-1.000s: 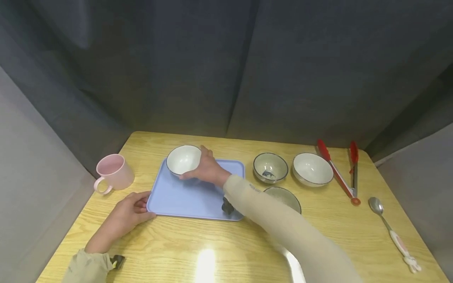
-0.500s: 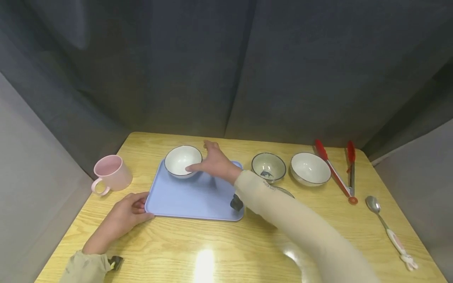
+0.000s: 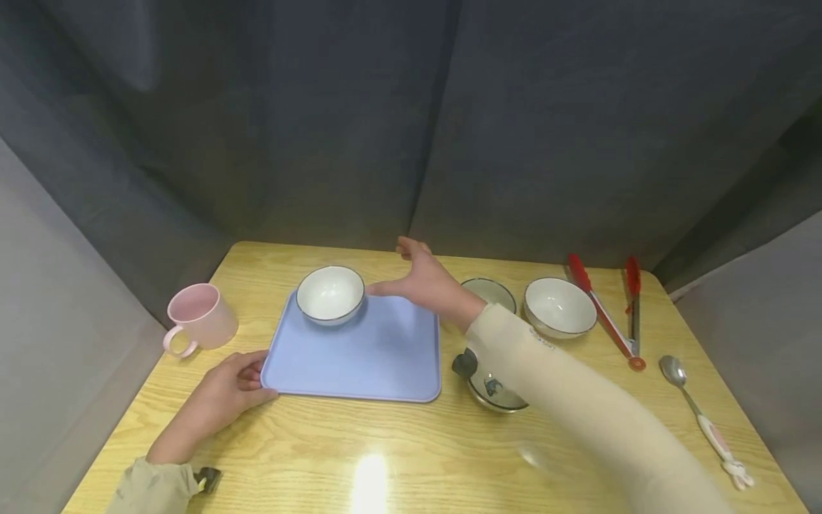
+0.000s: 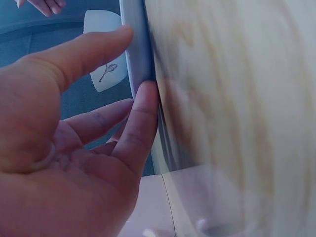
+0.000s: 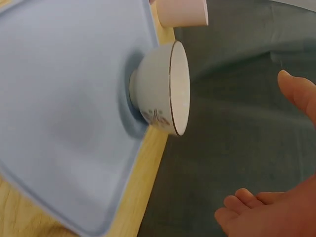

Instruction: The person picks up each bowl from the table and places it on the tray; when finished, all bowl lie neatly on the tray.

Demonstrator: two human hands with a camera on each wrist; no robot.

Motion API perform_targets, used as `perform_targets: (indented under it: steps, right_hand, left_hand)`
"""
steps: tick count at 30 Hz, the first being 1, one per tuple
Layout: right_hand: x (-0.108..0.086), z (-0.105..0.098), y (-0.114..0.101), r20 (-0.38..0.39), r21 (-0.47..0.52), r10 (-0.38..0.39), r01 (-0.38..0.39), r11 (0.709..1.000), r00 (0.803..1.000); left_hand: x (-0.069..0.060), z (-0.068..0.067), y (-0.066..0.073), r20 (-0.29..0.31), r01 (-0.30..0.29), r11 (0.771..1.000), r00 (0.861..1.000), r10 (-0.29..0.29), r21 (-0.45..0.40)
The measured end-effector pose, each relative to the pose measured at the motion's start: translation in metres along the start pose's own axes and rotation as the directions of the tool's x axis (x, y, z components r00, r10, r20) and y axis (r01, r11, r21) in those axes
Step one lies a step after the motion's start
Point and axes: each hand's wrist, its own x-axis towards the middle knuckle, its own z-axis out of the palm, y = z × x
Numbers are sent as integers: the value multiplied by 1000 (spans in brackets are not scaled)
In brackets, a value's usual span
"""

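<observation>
A white bowl [image 3: 330,295] with a dark rim sits upright at the back left of the blue tray [image 3: 359,364]; the right wrist view shows a floral mark on the bowl's [image 5: 160,94] side. My right hand [image 3: 429,282] hovers over the tray's back right, apart from the bowl, thumb and fingers spread with nothing between them. At the tray's front left corner, my left hand [image 3: 225,385] holds the edge; in the left wrist view the thumb and a finger of this hand [image 4: 84,113] touch the rim. Its other fingers are partly hidden.
A pink mug [image 3: 202,316] stands left of the tray. To the right are a greenish bowl [image 3: 493,291], another [image 3: 497,391] partly behind the right sleeve, and a white bowl [image 3: 560,307]. Farther right lie red-tipped tongs [image 3: 606,314] and a spoon [image 3: 696,410] with a rabbit-shaped handle.
My right hand has let go of the white bowl and moved up and to the right, away from it. The bowl stays on the tray. My left hand keeps its place at the tray's corner.
</observation>
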Motion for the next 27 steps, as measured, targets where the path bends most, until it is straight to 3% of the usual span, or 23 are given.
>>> perform_targets:
  steps: [14, 27]
  right_hand:
    - [-34, -61, 21, -48, 29, 3, -2, 1000, 999]
    - [-76, -133, 80, -122, 47, 92, -87, 995, 988]
  left_hand:
    - [1, 0, -4, -3, 1, 1000, 1000, -1, -3]
    - [-7, -1, -10, -19, -11, 1000, 1000, 11, 9]
